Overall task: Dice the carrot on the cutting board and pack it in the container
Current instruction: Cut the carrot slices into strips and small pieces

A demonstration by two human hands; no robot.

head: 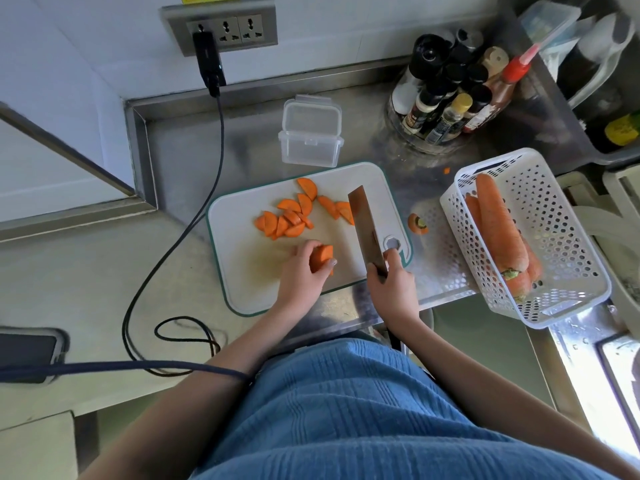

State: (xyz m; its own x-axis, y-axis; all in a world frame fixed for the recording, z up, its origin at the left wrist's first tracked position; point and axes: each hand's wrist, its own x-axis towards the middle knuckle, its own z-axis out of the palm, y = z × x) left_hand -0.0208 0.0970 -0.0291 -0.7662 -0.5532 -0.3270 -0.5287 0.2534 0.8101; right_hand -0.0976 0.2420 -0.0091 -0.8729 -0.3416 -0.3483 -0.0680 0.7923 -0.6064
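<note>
Nearest the camera a blue ribbed garment (346, 410) filled the bottom of the view, with both bare forearms reaching forward over the steel counter (104, 271). A dark cable (145, 271) looped across the counter on the left and ran up to a black plug (207, 60) in a wall socket strip (239, 27). The left hand (304, 268) curled its fingers round a chunk of carrot (320, 258), holding it near the front of the white cutting board (242, 271), whose edge was teal. The right hand (391, 289) gripped the handle of a cleaver (367, 223), forefinger stretched along the side of the blade; the blade lay pointing away across the right part of the board, and I could not tell whether its edge touched the board. Beyond the left hand, a loose heap of half-moon carrot slices (291, 216) lay on the middle and far part of the board, some of them just beside the blade. A cut-off carrot top (417, 224) sat on the counter just right of the board. Farther right, a white perforated basket (561, 237) sat tilted, holding several whole carrots (498, 223). Behind the board stood a clear plastic container (310, 147), with its lid (311, 116) propped behind it. A tiny carrot scrap (446, 170) lay on the counter to its right. At the far right a round clear holder held a cluster of seasoning bottles (450, 95), among them a red-capped sauce bottle (502, 88).
</note>
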